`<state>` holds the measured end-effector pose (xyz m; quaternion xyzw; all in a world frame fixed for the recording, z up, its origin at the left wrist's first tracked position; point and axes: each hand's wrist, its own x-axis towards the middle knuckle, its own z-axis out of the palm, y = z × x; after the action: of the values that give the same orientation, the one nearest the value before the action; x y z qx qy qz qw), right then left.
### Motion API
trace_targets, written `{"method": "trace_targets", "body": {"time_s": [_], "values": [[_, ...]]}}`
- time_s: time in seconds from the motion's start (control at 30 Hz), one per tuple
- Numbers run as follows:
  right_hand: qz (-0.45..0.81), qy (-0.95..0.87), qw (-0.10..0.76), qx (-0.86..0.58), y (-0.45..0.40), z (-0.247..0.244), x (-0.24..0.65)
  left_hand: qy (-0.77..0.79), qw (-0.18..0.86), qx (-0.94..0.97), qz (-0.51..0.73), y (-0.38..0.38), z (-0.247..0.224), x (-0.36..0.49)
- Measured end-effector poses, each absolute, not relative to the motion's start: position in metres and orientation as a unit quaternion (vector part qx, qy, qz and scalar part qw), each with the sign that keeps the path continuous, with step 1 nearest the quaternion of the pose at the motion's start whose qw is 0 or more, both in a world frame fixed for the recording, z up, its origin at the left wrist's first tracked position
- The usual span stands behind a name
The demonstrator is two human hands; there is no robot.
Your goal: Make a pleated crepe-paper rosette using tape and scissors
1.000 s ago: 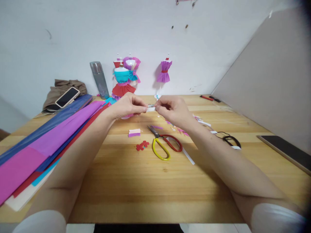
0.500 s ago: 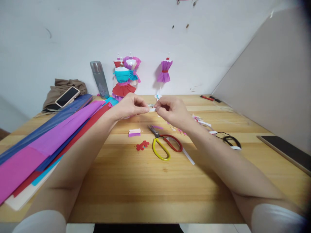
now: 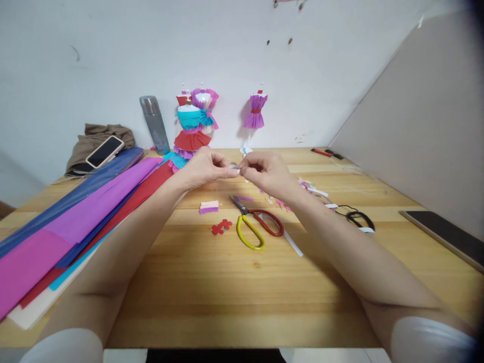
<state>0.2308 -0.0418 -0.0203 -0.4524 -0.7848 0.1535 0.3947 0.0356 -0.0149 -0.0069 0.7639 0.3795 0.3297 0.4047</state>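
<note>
One white strip [image 3: 238, 172] between the two hands [image 3: 204, 164] [image 3: 267, 169]

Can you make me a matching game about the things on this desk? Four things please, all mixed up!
Things:
1. Scissors
2. Small white piece
3. Red cut-outs
4. Little dress standing apart from the others

Clues:
A. Purple, with a red band at the waist
B. In a small cluster on the table, left of some handles
C. One yellow handle and one red handle
D. Pinched between the fingertips of the left hand and the right hand

Right pairs: 1-C, 2-D, 3-B, 4-A
</note>
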Motion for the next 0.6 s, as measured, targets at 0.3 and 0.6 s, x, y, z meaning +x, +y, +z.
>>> {"method": "trace_targets", "body": {"time_s": [0.3,0.6], "values": [[0.189,-0.769,0.419,-0.444,-0.039,-0.017,0.236,0.38,0.446,0.738,0.334,-0.019,-0.001,0.033],[0.199,-0.763,0.411,-0.457,-0.041,-0.015,0.234,0.373,0.476,0.72,0.341,-0.022,0.003,0.033]]}}
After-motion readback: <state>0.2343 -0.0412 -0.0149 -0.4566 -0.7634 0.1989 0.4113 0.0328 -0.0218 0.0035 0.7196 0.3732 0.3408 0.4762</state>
